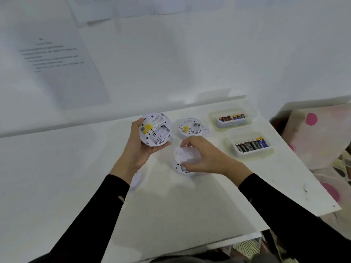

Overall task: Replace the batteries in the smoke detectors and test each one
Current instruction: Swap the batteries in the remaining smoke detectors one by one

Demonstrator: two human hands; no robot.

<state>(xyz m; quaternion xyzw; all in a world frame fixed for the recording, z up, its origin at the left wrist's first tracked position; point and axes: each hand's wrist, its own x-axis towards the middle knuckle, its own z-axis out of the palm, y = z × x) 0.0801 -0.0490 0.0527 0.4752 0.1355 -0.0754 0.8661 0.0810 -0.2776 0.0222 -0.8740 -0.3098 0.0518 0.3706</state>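
Note:
My left hand (139,149) grips a round white smoke detector (155,130) above the table, its back turned up, with a yellow label and an empty battery bay showing. My right hand (205,158) curls its fingers round a second white detector (185,158) that lies on the table. A third detector (190,128) lies back-up behind it, also with a yellow label. Two shallow trays hold batteries: the far tray (232,119) and the near tray (250,147).
The white table (190,202) ends at its right edge near a patterned fabric (319,137) with pink dots. A printed sheet (55,59) hangs on the white wall at the left. A small white piece (135,180) shows beside my left wrist.

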